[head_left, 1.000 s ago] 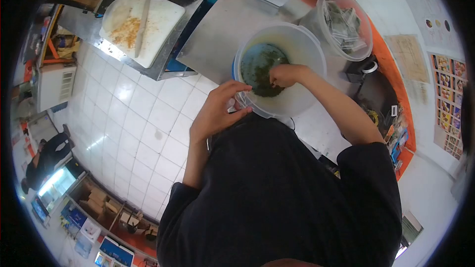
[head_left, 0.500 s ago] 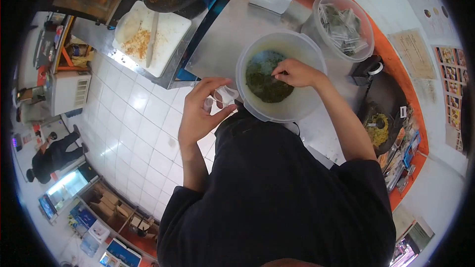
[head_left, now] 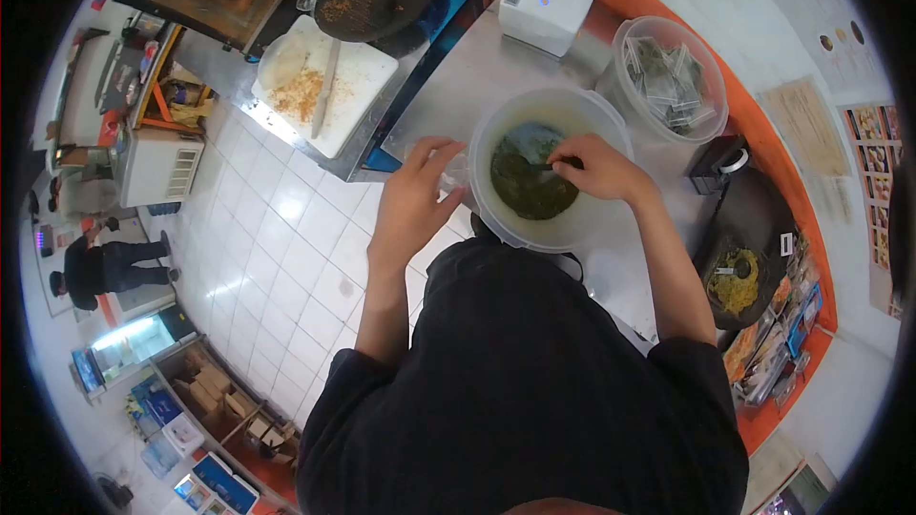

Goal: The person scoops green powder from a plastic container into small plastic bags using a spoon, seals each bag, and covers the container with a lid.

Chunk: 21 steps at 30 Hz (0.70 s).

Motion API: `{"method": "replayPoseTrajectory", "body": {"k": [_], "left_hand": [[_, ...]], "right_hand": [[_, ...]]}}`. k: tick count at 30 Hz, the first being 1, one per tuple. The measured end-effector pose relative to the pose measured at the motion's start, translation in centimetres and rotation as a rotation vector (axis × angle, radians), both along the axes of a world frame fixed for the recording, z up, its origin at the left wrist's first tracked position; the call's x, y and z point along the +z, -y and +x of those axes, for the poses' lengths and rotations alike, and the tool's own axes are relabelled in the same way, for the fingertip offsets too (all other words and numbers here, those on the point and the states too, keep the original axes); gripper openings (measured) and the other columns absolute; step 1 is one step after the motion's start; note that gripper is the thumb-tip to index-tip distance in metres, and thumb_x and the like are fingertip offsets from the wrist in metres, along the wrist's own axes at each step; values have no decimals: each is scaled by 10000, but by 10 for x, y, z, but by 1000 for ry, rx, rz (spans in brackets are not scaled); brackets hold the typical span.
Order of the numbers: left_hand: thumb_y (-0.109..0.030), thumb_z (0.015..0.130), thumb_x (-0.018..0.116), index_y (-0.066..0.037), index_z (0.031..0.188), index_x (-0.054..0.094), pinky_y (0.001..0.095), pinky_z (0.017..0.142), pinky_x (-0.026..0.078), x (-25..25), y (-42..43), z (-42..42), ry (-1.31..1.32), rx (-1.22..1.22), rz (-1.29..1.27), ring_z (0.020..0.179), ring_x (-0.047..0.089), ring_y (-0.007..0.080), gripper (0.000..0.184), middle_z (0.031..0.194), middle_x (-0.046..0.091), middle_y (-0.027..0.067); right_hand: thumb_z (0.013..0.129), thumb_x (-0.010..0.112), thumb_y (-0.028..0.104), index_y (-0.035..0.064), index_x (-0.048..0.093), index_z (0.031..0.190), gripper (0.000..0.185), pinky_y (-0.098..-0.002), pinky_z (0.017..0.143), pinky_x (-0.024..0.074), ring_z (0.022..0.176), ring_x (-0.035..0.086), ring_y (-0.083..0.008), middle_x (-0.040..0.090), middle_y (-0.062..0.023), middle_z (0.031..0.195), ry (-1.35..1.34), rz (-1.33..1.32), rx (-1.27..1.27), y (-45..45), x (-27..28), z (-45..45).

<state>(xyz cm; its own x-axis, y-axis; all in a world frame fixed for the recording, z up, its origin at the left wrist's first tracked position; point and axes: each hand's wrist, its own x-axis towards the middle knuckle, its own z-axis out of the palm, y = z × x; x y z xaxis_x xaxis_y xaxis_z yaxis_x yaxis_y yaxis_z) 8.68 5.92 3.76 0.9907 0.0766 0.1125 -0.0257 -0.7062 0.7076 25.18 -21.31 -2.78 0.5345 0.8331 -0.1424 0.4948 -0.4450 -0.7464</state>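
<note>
A large translucent bucket [head_left: 601, 119] stands on the steel counter, with dark green chopped material [head_left: 530, 186] at its bottom. My right hand [head_left: 592, 167] is over the bucket's opening, its fingers pinched on a thin dark handle, perhaps a spoon, that reaches into the green material. At the bucket's left rim is my left hand [head_left: 420, 191], thumb and fingers curved apart around a small clear plastic bag [head_left: 458, 172]. The bag is partly hidden, but it lies against the fingers.
Behind the bucket are a white printer [head_left: 551, 0] and a tub of small filled bags [head_left: 673, 86]. A white cutting board [head_left: 358, 86] with crumbs and a knife lies at upper left. Dark pan [head_left: 749, 257] at right. A person [head_left: 105, 262] stands far left.
The view has shifted, so the bucket and counter sit lower in the frame. My right hand has lifted slightly out of the green material. The clear bag has come into view at my left hand.
</note>
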Motion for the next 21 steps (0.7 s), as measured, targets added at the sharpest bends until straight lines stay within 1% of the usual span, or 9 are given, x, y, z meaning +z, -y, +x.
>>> {"method": "replayPoseTrajectory", "body": {"k": [3,4,7,10,12,15,18,19,21], "left_hand": [[-36,787,800,-68,1311,630,419,790,571,-13,9,13,17,-64,128,940,699,345,552,1308,609,120],[-42,791,788,-78,1352,598,447,834,565,-15,16,15,-15,-118,117,979,694,370,594,1308,603,147],[-70,797,794,-90,1414,551,444,825,575,-27,46,20,20,-315,123,966,695,369,663,1299,610,163],[-120,805,814,-99,1469,505,456,812,580,-26,60,24,-69,-297,128,951,701,363,733,1276,633,168],[-148,822,821,-98,1483,499,458,808,582,-23,60,26,-15,-324,65,949,705,365,738,1245,652,166],[-195,852,824,-99,1496,495,446,827,590,-25,64,24,37,-365,-4,979,713,363,729,1256,667,168],[-253,883,812,-95,1500,497,423,892,586,-36,75,25,113,-373,-76,1053,713,353,710,1322,660,172],[-274,893,805,-93,1501,498,415,920,583,-39,75,26,151,-349,-83,1083,711,350,705,1348,655,173],[-334,909,788,-78,1497,504,414,1014,543,-43,79,26,33,-244,-110,1184,679,327,701,1437,609,174]], "right_hand": [[926,658,195,42,748,1011,197,-464,963,482,1025,643,-377,713,-174,999,-28,19,-40,5,27,-8],[920,647,187,44,743,989,185,-473,942,490,1007,646,-383,710,-167,981,22,19,-18,6,35,-12],[897,618,162,46,726,921,161,-497,874,516,948,659,-397,703,-153,938,192,-44,29,3,64,-22],[883,606,145,41,707,861,146,-497,794,534,880,670,-390,679,-149,895,357,-217,-1,2,94,-44],[890,613,144,46,699,835,142,-478,741,533,834,664,-362,639,-146,843,435,-278,-69,4,104,-56],[886,608,133,39,679,864,120,-484,723,529,802,660,-367,636,-143,846,473,-269,-20,5,110,-63],[894,582,108,30,662,926,116,-484,734,527,844,662,-368,650,-153,933,550,-330,-14,-2,122,-77],[898,568,91,31,663,964,130,-481,770,520,901,651,-368,641,-161,971,541,-318,-38,-2,125,-84],[902,546,57,32,675,1032,184,-476,838,498,1002,617,-366,615,-171,1012,607,-215,-81,-6,128,-96]]}}
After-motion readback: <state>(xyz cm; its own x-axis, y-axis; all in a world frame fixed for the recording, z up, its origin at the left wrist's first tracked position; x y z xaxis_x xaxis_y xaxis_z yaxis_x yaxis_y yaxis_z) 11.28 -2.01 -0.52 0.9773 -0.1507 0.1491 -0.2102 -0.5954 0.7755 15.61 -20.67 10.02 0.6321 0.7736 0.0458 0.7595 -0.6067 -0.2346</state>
